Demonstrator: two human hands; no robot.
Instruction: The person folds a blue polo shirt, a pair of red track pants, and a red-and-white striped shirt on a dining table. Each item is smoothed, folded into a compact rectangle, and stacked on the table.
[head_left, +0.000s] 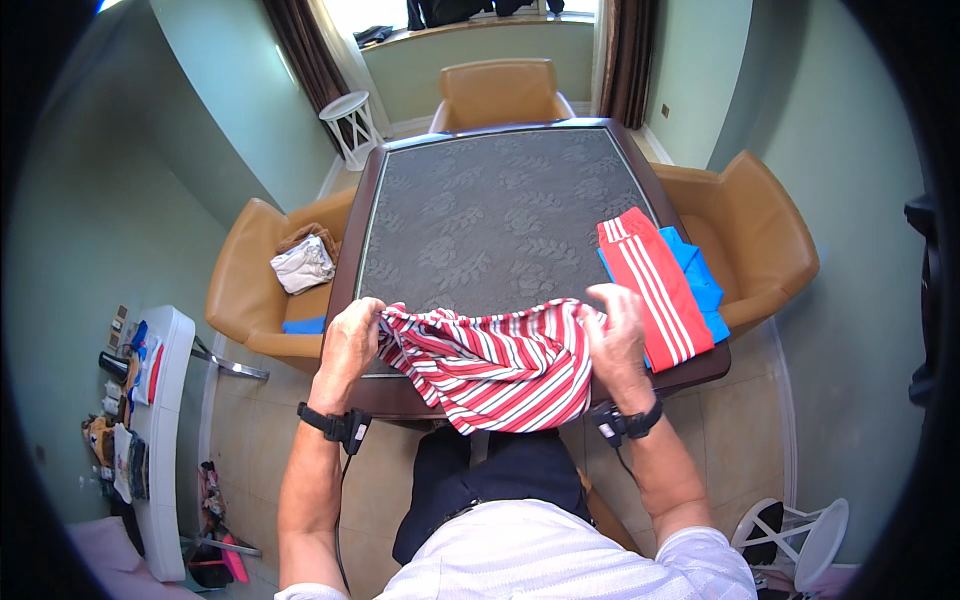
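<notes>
A garment with red, white and dark stripes (495, 360) hangs between my two hands over the near edge of the table (487, 217). My left hand (352, 337) pinches its upper left corner. At the other end, my right hand (619, 334) is slightly blurred, with thumb and fingers at the upper right corner. The cloth sags in folds, and its lower part drapes past the table edge towards my lap. Right of my right hand lie folded red trousers with white stripes (656, 292), on top of a blue garment (697, 274).
Tan armchairs stand at the left (247, 277), right (772, 240) and far side (499, 90). The left one holds a pale folded cloth (302, 265) and a brown one (315, 238). A white shelf table (169, 442) with clothes is at far left; a white stool (821, 544) lies lower right.
</notes>
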